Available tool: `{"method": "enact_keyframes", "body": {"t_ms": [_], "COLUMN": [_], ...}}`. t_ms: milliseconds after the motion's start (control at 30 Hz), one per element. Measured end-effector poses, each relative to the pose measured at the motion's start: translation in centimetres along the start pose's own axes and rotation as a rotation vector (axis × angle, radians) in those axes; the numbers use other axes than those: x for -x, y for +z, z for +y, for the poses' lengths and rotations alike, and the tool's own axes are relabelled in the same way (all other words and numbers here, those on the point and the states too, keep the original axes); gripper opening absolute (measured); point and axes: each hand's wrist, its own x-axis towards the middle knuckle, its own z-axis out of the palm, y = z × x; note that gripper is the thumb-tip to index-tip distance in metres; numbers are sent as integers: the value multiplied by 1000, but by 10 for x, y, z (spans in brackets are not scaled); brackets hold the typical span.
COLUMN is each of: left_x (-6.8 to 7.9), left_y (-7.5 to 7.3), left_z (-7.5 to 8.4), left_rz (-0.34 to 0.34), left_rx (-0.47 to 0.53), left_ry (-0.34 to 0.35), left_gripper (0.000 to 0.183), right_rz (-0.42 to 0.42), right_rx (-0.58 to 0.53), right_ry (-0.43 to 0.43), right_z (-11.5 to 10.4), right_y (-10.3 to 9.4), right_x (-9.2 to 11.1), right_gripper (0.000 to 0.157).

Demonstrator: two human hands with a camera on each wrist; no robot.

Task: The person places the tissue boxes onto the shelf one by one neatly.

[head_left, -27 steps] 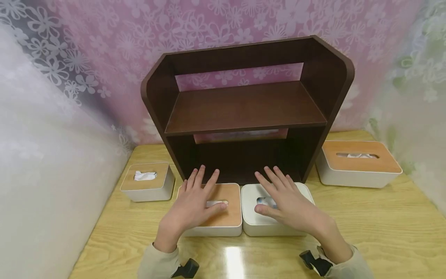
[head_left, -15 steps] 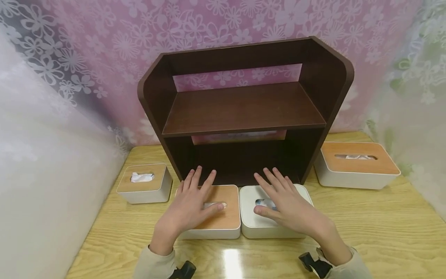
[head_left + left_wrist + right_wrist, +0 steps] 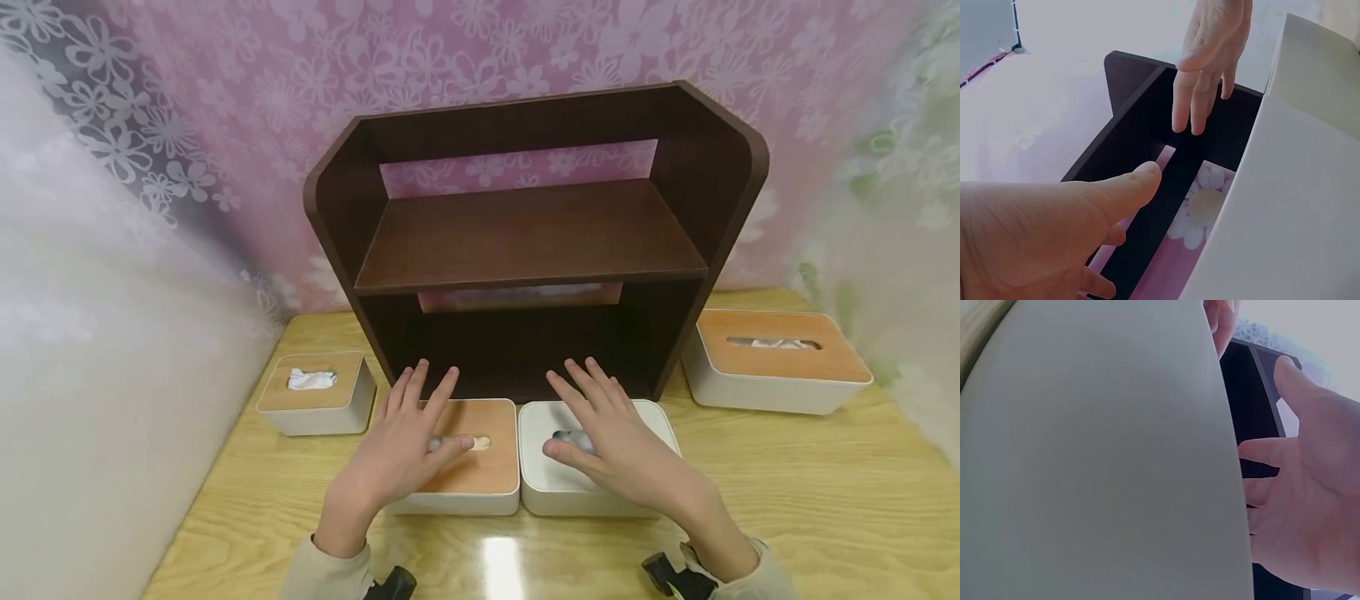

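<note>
Left hand (image 3: 386, 454) and right hand (image 3: 626, 454), fingers spread and holding nothing, hang over the wood-lidded box (image 3: 487, 471) and white box (image 3: 551, 487) respectively, set side by side, long axes crosswise, before the shelf (image 3: 532, 233).

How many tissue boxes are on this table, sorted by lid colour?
Wood-coloured lids: 3 (small far-left box, front left box, far-right box)
White lids: 1 (front right box)
Total: 4 tissue boxes
</note>
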Motion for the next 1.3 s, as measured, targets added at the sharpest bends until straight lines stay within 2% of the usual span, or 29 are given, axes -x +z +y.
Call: {"method": "enact_keyframes", "body": {"t_ms": [67,333,500,767,967,1167,1300], "left_x": [0,0,5,30,42,52,61], "left_y": [0,-2,-2,6,13,15,18], "left_z": [1,-2,-7,-18,-21,-21,-22], "left_rz": [9,-16,3,-20,31,88,115], "left_rx": [5,45,71,209,261,254,244], "left_ry": [2,0,20,54,53,33,8], "left_gripper": [86,86,86,82,84,83,88], "right_rz": [8,-58,-24,58,118,105,6], "right_rx": [-2,-22,-51,-223,-329,-470,-640], "right_ry": [-10,15,-5,-73,-122,-146,-55], "right_z": [-2,-10,-15,-27,-38,-46,-51], "right_y": [0,2,3,17,26,36,41], "right_x": [0,0,5,28,37,48,55], "right_gripper": [82,85,80,66,57,50,51]}}
